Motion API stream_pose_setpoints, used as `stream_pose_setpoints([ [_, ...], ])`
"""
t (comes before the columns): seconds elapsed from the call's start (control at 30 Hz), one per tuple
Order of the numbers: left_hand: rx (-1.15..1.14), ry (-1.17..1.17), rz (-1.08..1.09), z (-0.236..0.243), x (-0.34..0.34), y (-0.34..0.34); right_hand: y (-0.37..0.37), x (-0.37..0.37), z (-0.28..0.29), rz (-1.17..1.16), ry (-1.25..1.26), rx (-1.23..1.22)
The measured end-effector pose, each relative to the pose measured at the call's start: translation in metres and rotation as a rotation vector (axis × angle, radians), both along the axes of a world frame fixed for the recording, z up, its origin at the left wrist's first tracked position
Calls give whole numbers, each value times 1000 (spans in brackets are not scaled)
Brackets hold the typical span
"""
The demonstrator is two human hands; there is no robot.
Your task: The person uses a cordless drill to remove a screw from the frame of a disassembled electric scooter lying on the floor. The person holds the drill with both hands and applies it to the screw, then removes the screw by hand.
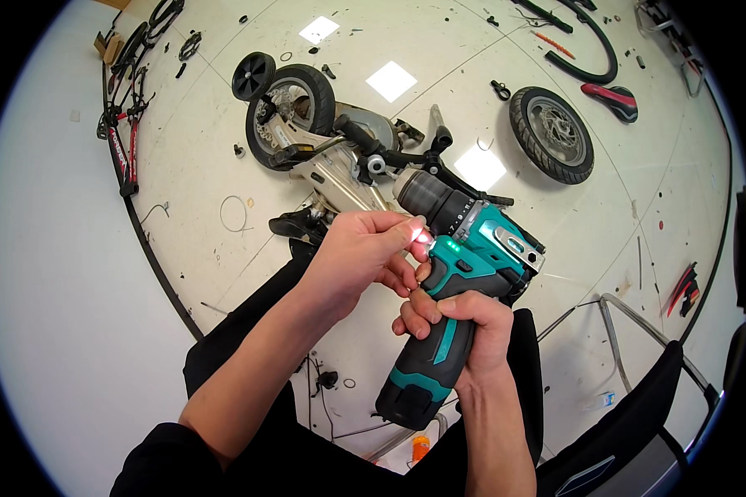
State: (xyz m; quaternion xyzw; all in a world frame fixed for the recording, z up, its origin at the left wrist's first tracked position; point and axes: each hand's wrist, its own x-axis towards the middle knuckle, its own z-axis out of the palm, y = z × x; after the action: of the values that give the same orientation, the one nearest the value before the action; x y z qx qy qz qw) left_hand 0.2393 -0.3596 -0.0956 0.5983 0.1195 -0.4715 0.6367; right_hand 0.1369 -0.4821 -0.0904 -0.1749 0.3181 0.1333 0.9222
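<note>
**A:** In the head view, what is hidden or hard to read?

**B:** The front of the cordless drill [460, 273] just under the chuck: the left hand [358, 253] covers it, and a bright pink-white glow at the fingertips [412, 234] washes out whatever they pinch. I cannot tell whether a bit or screw is there. The small scooter frame [340, 161] on the floor [207, 149] is partly behind the hands and the drill. A black chair [638, 439] is cut off at the lower right edge.

**A:** And the fingers?

**B:** The right hand [460, 327] is wrapped fully around the teal and black grip, fingers closed tight, holding the drill up in front of the body with the chuck pointing up and left. The left hand's fingers are curled nearly closed, tips pressed together right at the drill's lit front, touching it.

**A:** What lies around?

**B:** A loose wheel [551, 132] lies well apart to the upper right, with a red and black saddle [613, 99] near it. Red tubes [124, 124] lie at the floor's left edge.
</note>
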Motion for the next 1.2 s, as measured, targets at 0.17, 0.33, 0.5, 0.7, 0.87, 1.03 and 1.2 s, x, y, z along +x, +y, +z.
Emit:
stream_pose_setpoints([
  [0.17, 9, -3, 10, -1, -1, -1, 0, 0, 0, -7, -11, 2],
  [0.33, 17, -3, 9, -1, -2, -1, -1, 0, -1, -3, -22, -7],
  [0.5, 13, -2, 9, 0, -2, -1, -1, 0, -1, -5, -22, 4],
  [0.7, 13, -5, 8, -1, -2, -1, -1, 0, -2, -6, -18, 11],
  [0.87, 9, -5, 10, -1, -2, -1, 0, 1, -1, -6, -17, 7],
  [1.03, 20, -12, 6, -1, -2, -2, 0, 1, 0, -9, -6, -11],
  [1.2, 17, -4, 22, -1, -3, -3, 0, 1, -1, -9, 1, -3],
])
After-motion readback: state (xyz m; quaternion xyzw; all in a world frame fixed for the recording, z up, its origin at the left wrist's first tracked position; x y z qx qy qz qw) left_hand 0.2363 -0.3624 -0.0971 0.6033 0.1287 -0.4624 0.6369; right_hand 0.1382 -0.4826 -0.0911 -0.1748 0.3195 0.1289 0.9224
